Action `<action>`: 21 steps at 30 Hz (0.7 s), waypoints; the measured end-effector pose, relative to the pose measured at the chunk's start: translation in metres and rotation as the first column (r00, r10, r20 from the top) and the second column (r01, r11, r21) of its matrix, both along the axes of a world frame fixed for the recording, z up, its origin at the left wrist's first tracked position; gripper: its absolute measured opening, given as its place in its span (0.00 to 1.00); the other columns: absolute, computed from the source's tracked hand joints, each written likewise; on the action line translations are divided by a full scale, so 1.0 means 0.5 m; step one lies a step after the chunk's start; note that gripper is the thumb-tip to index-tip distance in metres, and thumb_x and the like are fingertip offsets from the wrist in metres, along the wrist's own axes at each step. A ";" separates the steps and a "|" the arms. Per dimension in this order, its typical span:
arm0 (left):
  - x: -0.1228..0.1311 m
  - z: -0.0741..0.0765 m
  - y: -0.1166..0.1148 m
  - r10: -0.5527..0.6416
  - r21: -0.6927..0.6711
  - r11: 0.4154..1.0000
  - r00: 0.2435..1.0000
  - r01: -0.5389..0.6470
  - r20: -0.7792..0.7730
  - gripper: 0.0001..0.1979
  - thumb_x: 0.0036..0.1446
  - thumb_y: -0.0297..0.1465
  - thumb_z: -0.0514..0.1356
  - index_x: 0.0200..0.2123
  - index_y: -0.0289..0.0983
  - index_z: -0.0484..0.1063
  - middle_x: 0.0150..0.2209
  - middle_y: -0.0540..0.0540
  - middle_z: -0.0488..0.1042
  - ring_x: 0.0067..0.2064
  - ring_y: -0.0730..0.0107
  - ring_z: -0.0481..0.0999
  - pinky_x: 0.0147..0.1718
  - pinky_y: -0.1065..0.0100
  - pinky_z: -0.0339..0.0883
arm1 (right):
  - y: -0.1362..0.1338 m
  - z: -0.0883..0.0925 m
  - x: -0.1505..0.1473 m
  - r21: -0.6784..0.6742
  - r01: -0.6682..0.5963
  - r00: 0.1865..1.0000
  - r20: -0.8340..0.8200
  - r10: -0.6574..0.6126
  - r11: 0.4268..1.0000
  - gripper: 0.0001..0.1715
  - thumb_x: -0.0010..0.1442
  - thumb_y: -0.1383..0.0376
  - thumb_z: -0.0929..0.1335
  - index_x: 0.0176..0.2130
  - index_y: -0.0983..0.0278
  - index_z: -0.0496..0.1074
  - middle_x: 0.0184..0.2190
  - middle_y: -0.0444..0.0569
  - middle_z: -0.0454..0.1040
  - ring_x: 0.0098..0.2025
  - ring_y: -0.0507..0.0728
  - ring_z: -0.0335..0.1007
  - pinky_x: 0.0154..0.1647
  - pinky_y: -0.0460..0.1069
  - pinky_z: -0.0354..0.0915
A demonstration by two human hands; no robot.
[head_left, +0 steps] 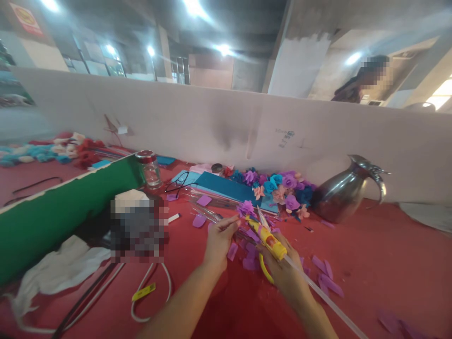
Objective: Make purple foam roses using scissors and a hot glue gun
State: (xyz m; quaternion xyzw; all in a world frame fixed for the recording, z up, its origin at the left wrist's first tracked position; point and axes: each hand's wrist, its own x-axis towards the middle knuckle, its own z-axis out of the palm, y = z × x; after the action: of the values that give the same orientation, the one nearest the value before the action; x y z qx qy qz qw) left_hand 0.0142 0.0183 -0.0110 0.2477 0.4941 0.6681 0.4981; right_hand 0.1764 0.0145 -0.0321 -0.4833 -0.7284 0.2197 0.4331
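My left hand point(223, 240) is closed in a pinch at the base of a purple paper flower point(246, 207). Its fingertips hide whatever stem is there. From the right, my right hand point(278, 259) grips a yellow hot glue gun point(266, 238), its nozzle turned toward the flower. A long translucent glue stick point(326, 297) trails out of the gun's back end. Scissor blades point(263, 219) show beside the gun, and a yellow loop point(265, 269) shows under my right hand; whether that hand also holds them, I cannot tell. Loose purple paper petals point(250, 258) lie beneath both hands.
Finished paper flowers point(282, 186) are heaped behind my hands, beside blue sheets point(226, 187). A metal jug point(344, 190) stands right; a red-lidded glass jar point(151, 170) and green divider point(70, 212) stand left. A white cable point(169, 282) loops over the red table. A person point(353, 87) is beyond the partition.
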 end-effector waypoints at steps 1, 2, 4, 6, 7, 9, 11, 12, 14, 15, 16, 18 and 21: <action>0.000 -0.001 0.000 0.004 -0.002 1.000 1.000 -0.004 -0.001 0.14 0.35 0.32 0.69 0.31 0.35 0.81 0.18 0.51 0.70 0.18 0.80 0.59 0.20 0.73 0.54 | 0.000 0.000 0.000 -0.004 0.003 1.000 0.011 -0.003 1.000 0.10 0.57 0.58 0.65 0.32 0.61 0.69 0.26 0.46 0.71 0.29 0.54 0.67 0.28 0.46 0.60; 0.000 -0.001 0.000 0.011 -0.004 1.000 1.000 -0.011 -0.001 0.14 0.35 0.32 0.69 0.30 0.36 0.81 0.19 0.50 0.71 0.19 0.80 0.60 0.20 0.73 0.54 | 0.000 0.000 0.001 -0.011 0.004 1.000 0.020 -0.004 1.000 0.09 0.57 0.58 0.65 0.32 0.61 0.69 0.26 0.46 0.71 0.29 0.54 0.67 0.28 0.46 0.60; 0.000 -0.003 0.001 0.025 -0.008 1.000 1.000 -0.025 0.002 0.14 0.34 0.32 0.69 0.30 0.35 0.81 0.20 0.49 0.72 0.19 0.79 0.61 0.20 0.73 0.54 | -0.001 0.002 0.001 -0.026 0.001 1.000 0.026 0.000 1.000 0.08 0.57 0.58 0.65 0.31 0.61 0.68 0.26 0.45 0.70 0.29 0.54 0.67 0.27 0.46 0.59; -0.001 -0.003 0.002 0.024 -0.011 1.000 1.000 -0.024 0.007 0.15 0.34 0.32 0.69 0.31 0.35 0.81 0.20 0.49 0.72 0.19 0.78 0.61 0.20 0.72 0.53 | -0.001 0.004 0.001 -0.033 -0.007 1.000 0.015 0.008 0.999 0.08 0.57 0.59 0.66 0.31 0.61 0.68 0.26 0.45 0.71 0.29 0.54 0.67 0.27 0.46 0.59; -0.001 -0.003 0.002 0.022 -0.013 1.000 1.000 -0.022 0.008 0.16 0.34 0.32 0.69 0.31 0.35 0.81 0.19 0.49 0.72 0.19 0.78 0.61 0.20 0.73 0.53 | -0.001 0.005 0.001 -0.031 -0.012 1.000 0.010 0.012 0.999 0.07 0.56 0.60 0.66 0.31 0.61 0.68 0.27 0.45 0.71 0.29 0.55 0.67 0.28 0.46 0.60; -0.002 -0.002 0.002 0.019 -0.020 1.000 1.000 -0.018 0.009 0.16 0.34 0.33 0.69 0.32 0.35 0.81 0.19 0.50 0.71 0.19 0.79 0.59 0.20 0.73 0.52 | 0.000 0.005 0.001 -0.028 -0.011 1.000 0.004 0.012 1.000 0.08 0.56 0.59 0.66 0.31 0.61 0.68 0.27 0.46 0.71 0.30 0.55 0.68 0.28 0.46 0.60; -0.003 0.000 0.002 0.015 -0.021 1.000 1.000 -0.015 0.007 0.15 0.35 0.33 0.69 0.31 0.34 0.81 0.18 0.51 0.69 0.18 0.81 0.57 0.19 0.73 0.51 | 0.000 0.004 0.001 -0.042 -0.006 1.000 -0.004 0.006 0.999 0.09 0.56 0.58 0.66 0.30 0.61 0.68 0.27 0.46 0.72 0.30 0.55 0.68 0.28 0.46 0.60; -0.003 0.001 0.001 0.013 -0.019 1.000 1.000 -0.013 0.008 0.15 0.35 0.33 0.69 0.31 0.34 0.81 0.17 0.52 0.68 0.18 0.81 0.57 0.19 0.74 0.50 | 0.000 0.003 0.001 -0.054 0.001 1.000 -0.018 -0.002 0.999 0.09 0.55 0.58 0.66 0.30 0.61 0.69 0.26 0.46 0.72 0.30 0.55 0.68 0.27 0.46 0.61; -0.004 0.003 0.001 0.012 -0.016 1.000 1.000 -0.011 0.018 0.15 0.34 0.33 0.69 0.30 0.34 0.81 0.16 0.53 0.66 0.18 0.81 0.56 0.19 0.74 0.50 | -0.003 0.004 -0.001 -0.081 0.006 0.998 -0.064 -0.011 0.997 0.10 0.54 0.57 0.67 0.30 0.62 0.70 0.26 0.46 0.73 0.29 0.55 0.69 0.27 0.45 0.61; -0.004 0.003 0.000 0.013 -0.019 1.000 1.000 -0.013 0.028 0.15 0.34 0.33 0.69 0.30 0.34 0.81 0.16 0.53 0.66 0.18 0.81 0.56 0.19 0.74 0.50 | -0.005 0.006 -0.003 -0.092 0.003 0.996 -0.089 -0.012 0.996 0.10 0.54 0.57 0.67 0.30 0.62 0.70 0.25 0.46 0.73 0.29 0.55 0.70 0.27 0.45 0.62; -0.004 0.004 0.000 0.017 -0.022 1.000 0.999 -0.016 0.041 0.15 0.33 0.34 0.69 0.30 0.34 0.81 0.15 0.54 0.66 0.18 0.81 0.56 0.19 0.74 0.50 | -0.007 0.009 -0.004 -0.101 0.002 0.993 -0.115 -0.013 0.995 0.11 0.53 0.56 0.67 0.30 0.62 0.71 0.25 0.47 0.74 0.29 0.55 0.70 0.27 0.46 0.62; -0.006 0.004 0.001 0.019 -0.024 1.000 0.997 -0.018 0.069 0.14 0.33 0.34 0.69 0.28 0.34 0.80 0.15 0.54 0.65 0.17 0.82 0.56 0.19 0.74 0.50 | -0.010 0.017 -0.003 -0.119 -0.005 0.988 -0.152 -0.013 0.993 0.12 0.52 0.56 0.68 0.31 0.62 0.72 0.26 0.48 0.75 0.28 0.56 0.71 0.28 0.46 0.64; -0.009 0.004 0.003 0.024 -0.040 0.999 0.994 -0.019 0.105 0.13 0.34 0.32 0.69 0.28 0.35 0.80 0.15 0.55 0.65 0.17 0.83 0.57 0.19 0.75 0.51 | -0.002 0.031 0.019 -0.162 -0.015 0.980 -0.199 -0.018 0.987 0.15 0.51 0.54 0.68 0.32 0.63 0.74 0.27 0.49 0.76 0.28 0.57 0.72 0.31 0.48 0.66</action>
State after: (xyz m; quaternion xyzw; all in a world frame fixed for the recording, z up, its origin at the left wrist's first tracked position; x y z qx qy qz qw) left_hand 0.0097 0.0196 -0.0093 0.1969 0.4826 0.6758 0.5211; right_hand 0.1857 0.0136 -0.0167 -0.4930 -0.6605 0.3256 0.4633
